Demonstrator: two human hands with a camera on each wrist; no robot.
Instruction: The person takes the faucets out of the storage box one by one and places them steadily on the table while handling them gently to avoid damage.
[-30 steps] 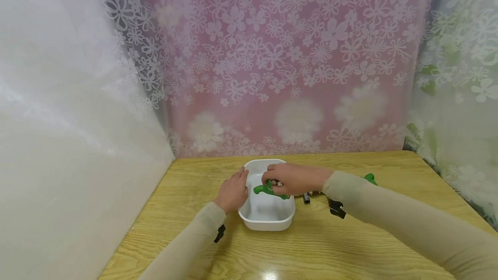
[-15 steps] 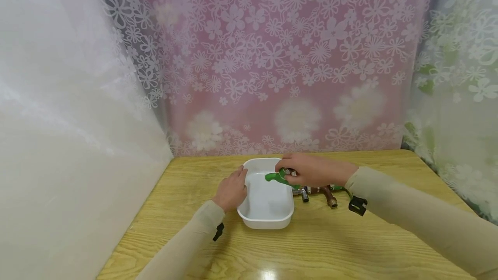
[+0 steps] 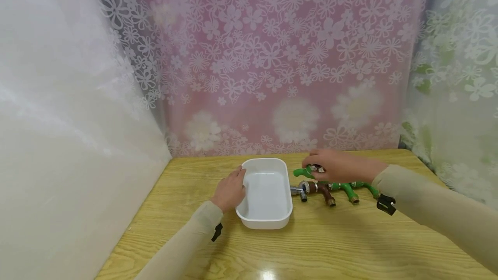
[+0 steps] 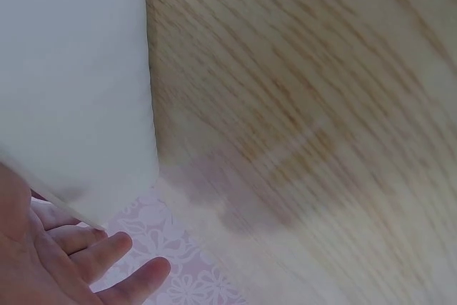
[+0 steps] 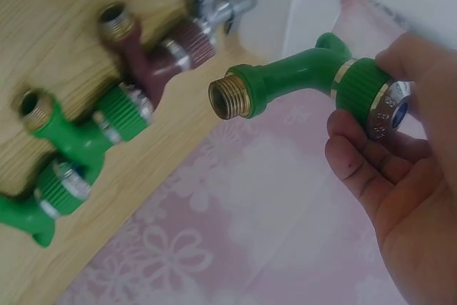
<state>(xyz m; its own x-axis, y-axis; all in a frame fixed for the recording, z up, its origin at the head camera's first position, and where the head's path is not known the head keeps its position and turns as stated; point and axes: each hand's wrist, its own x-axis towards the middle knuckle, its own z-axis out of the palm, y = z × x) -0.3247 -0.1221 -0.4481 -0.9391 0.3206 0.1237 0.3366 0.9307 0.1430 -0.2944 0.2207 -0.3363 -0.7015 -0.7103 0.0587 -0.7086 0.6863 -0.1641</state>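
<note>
My right hand (image 3: 344,167) pinches a green tap (image 5: 300,76) by its ribbed knob collar, with fingers and thumb around the chrome-capped end. The tap's threaded brass end points away from the palm in the right wrist view, and it is held above a row of other taps. At the left side of a white plastic basin (image 3: 266,225), my left hand (image 3: 229,189) rests against the rim with fingers extended. The left wrist view has the fingers (image 4: 107,255) spread beside the basin's outer wall.
Right of the basin, a chrome valve (image 3: 299,191), a brown tap (image 3: 324,191) and two green taps (image 3: 349,192) lie in a row on the wooden table (image 3: 311,249). A pink floral curtain (image 3: 272,77) hangs behind the table's back edge.
My right hand has carried the green tap rightward, from over the basin to above the row of taps, uncovering more of that row. The left hand stays at the basin's left rim.
</note>
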